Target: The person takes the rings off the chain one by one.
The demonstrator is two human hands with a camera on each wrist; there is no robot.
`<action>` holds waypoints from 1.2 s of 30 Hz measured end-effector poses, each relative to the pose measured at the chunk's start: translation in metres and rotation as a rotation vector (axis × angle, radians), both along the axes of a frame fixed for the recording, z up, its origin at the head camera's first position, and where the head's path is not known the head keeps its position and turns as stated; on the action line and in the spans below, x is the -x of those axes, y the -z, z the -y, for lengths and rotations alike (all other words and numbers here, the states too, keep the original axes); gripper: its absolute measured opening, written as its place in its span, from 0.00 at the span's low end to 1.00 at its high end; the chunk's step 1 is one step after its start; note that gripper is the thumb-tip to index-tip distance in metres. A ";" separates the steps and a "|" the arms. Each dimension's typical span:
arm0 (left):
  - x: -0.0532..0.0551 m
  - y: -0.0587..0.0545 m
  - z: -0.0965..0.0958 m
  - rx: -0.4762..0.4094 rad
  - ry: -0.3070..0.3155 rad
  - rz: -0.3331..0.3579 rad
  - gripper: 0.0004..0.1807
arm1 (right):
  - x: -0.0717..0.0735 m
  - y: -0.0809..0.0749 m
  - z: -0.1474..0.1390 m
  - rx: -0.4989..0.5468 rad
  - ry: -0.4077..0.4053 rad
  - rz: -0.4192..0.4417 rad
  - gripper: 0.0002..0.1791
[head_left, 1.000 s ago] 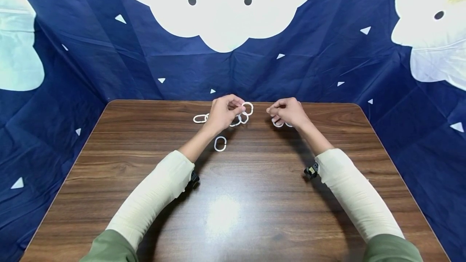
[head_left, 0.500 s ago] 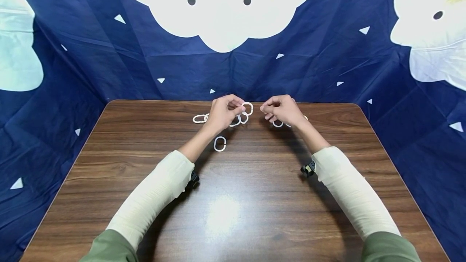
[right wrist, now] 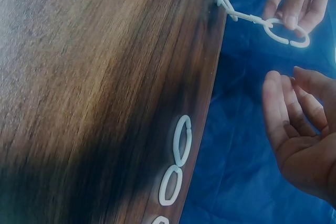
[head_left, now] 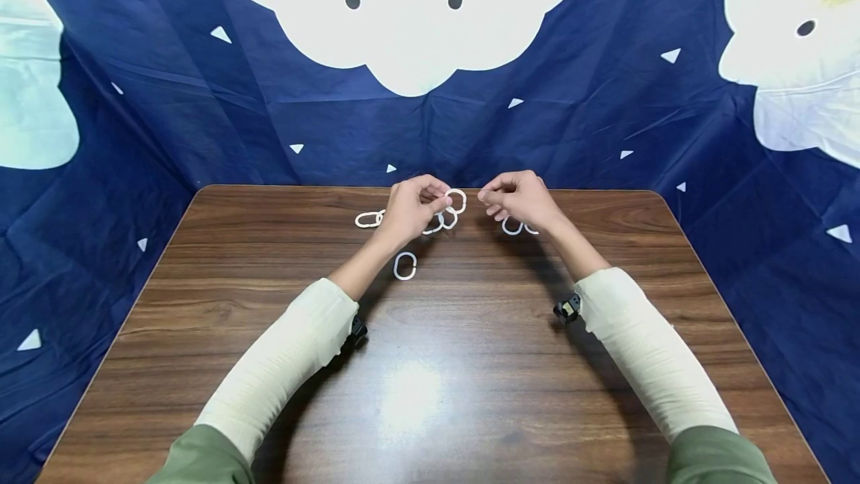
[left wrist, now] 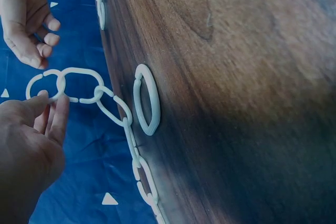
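My left hand (head_left: 408, 209) pinches the end link (left wrist: 44, 73) of a white plastic chain between thumb and fingers. From there the chain (right wrist: 244, 17) runs down onto the table by its far edge, partly hidden by that hand in the head view. To its right, my right hand (head_left: 527, 204) hovers with nothing in it, fingers loosely bent and apart from the held link. Beneath the right hand lie separate white links (right wrist: 176, 135), partly covered in the head view. Another loose link (left wrist: 153, 95), with a small gap in its side, lies nearer to me.
The wooden table (head_left: 430, 334) has its far edge close behind both hands. A blue cloth (head_left: 336, 125) with white cloud figures and small triangles hangs behind it and at the sides.
My right hand has shifted slightly left and up, towards the held link, and its fingers have spread a little. The left hand and its chain stay put.
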State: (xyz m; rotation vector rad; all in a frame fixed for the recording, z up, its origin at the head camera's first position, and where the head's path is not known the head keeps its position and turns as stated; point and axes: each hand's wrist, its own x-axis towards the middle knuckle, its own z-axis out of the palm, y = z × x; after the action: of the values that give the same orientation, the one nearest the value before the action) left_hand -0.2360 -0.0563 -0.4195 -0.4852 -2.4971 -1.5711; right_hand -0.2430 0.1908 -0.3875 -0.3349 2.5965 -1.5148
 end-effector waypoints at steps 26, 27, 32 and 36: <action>0.000 0.003 -0.005 -0.012 0.015 -0.005 0.09 | -0.002 0.004 0.017 0.100 -0.100 0.025 0.13; 0.000 0.004 -0.005 -0.010 0.013 -0.002 0.08 | -0.002 0.005 0.018 0.098 -0.104 0.027 0.13; 0.000 0.005 -0.007 -0.016 0.009 0.005 0.08 | -0.001 0.005 0.020 0.073 -0.114 -0.004 0.12; 0.000 0.005 -0.008 -0.028 0.009 0.006 0.08 | 0.000 0.004 0.020 0.047 -0.104 -0.040 0.11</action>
State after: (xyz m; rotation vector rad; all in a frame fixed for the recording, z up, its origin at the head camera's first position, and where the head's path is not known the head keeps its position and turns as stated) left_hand -0.2364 -0.0481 -0.4247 -0.4900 -2.4775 -1.6103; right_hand -0.2426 0.1710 -0.3919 -0.5026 2.5330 -1.5516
